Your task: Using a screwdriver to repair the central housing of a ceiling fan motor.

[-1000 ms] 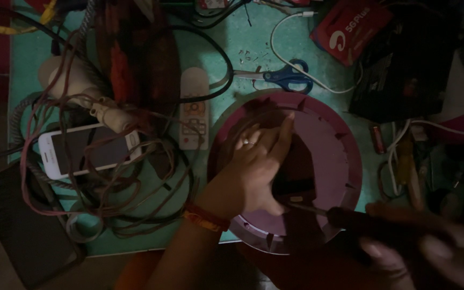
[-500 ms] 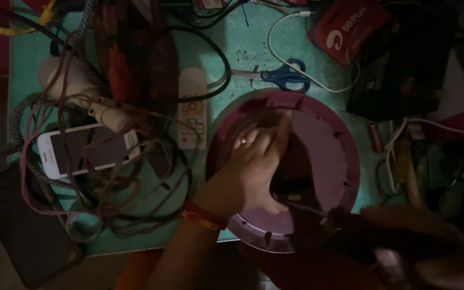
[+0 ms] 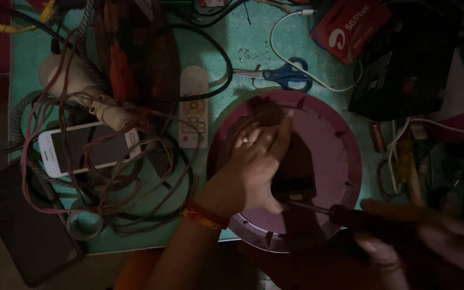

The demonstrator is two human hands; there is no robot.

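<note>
We are finding the left hand (image 3: 253, 166) pressing flat, fingers spread, on the round maroon housing (image 3: 331, 145) at table centre. The right hand (image 3: 430, 241), at four o'clock, is gripping a screwdriver (image 3: 318, 208); its tip has advanced to the dark module (image 3: 295, 171). Counted: one scissors (image 3: 285, 75), one remote (image 3: 194, 107), one white phone (image 3: 89, 149).

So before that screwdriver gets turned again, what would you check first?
1. Left hand steadying the round maroon housing: ok, palm and fingers press on it.
2. Right hand gripping the screwdriver: ok, though blurred.
3. Screwdriver tip seated in a screw: cannot tell, too dark.
4. Left fingers away from the tip: not ok, the thumb lies close beside it.
5. Tangled wires off the housing: ok, they lie to its left.
6. Lighting: not ok, the dark part inside the housing is barely visible.
</note>
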